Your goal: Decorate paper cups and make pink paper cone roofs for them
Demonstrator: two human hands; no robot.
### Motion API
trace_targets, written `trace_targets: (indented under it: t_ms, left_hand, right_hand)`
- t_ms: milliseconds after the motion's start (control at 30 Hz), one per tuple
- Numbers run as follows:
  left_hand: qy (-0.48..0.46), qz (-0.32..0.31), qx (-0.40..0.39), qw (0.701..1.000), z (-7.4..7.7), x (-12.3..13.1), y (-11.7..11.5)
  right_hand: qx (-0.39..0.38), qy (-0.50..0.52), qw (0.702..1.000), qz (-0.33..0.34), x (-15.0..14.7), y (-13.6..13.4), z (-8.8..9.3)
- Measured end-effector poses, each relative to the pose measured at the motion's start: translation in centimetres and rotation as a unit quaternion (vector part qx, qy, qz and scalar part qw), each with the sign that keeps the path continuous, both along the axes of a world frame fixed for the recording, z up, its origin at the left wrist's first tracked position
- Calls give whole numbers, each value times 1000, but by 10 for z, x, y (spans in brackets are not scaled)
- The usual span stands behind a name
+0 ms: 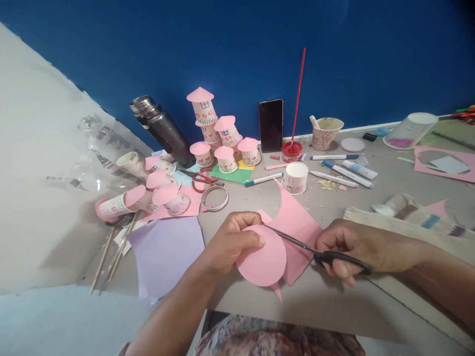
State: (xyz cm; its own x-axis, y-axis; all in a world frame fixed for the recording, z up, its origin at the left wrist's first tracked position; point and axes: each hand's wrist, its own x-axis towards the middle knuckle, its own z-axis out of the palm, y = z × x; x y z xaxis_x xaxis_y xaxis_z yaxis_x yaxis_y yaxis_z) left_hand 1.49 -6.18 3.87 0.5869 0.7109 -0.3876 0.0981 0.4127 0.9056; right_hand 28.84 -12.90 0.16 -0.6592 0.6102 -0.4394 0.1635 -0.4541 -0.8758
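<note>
Left hand [232, 241] partly hidden behind the pink paper disc [264, 261]

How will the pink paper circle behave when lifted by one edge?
The pink paper circle looks thin, so it's probably very light. Flat and unfolded, it may droop. Pinched in the left hand, it could crease there.

head-worn view, forward and down, desk [252, 200] near
</note>
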Motion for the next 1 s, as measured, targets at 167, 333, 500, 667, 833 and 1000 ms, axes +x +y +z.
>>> trace_targets:
  t_ms: [167, 333, 500, 667, 833, 1000]
  left_hand:
    - [5, -15, -1, 1000, 0, -1, 1]
    - [9, -17, -15, 1000, 1, -1, 1]
    - [28, -26, -25, 999, 5, -1, 1]
    - [41, -43, -32, 998, 8, -1, 1]
    - [40, -67, -40, 996, 8, -1, 3]
    - [45, -87, -30, 995, 9, -1, 5]
  right_hand:
    - [2, -15, 1000, -5, 0, -1, 3]
    - [7, -24, 1000, -6, 0, -1, 4]
    - [5, -14, 1000, 6, -1, 0, 3]
    - [-16, -30, 999, 8, -2, 0, 5]
    - [-14, -34, 999, 9, -3, 0, 9]
    - [-14, -38, 999, 6, -2, -1, 8]
